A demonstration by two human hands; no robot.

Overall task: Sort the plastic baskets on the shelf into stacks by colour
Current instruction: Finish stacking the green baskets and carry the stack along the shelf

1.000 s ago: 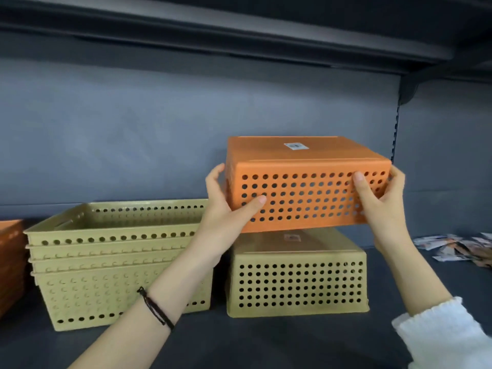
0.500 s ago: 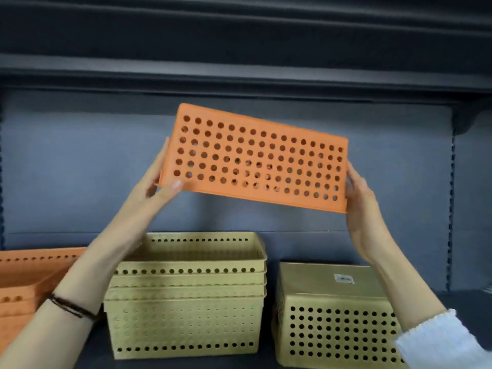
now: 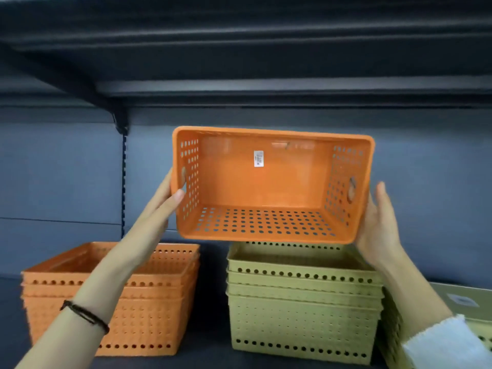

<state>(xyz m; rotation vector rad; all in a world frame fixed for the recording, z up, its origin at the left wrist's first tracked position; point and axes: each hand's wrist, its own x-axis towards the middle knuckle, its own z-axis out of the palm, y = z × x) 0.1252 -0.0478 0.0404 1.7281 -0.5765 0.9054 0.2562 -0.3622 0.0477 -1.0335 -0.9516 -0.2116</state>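
Note:
I hold an orange perforated basket (image 3: 266,193) in the air, tipped so its open mouth faces me and a white label shows on its bottom. My left hand (image 3: 170,201) grips its left end, thumb over the rim. My right hand (image 3: 378,222) presses flat against its right end. Below left stands a stack of orange baskets (image 3: 149,315), upright. Directly under the held basket is a stack of olive-yellow baskets (image 3: 303,310). One more olive-yellow basket (image 3: 468,302) lies upside down at the right edge, partly behind my white sleeve.
The dark shelf board (image 3: 210,358) carries the stacks, with a narrow gap between the orange and olive ones. A grey back panel (image 3: 53,182) with a slotted upright rises behind. The shelf above (image 3: 266,89) overhangs close over the held basket.
The orange basket was lifted off the upturned olive one, carried left and turned until its mouth faces me. My view shifted left, so the orange stack now shows fully.

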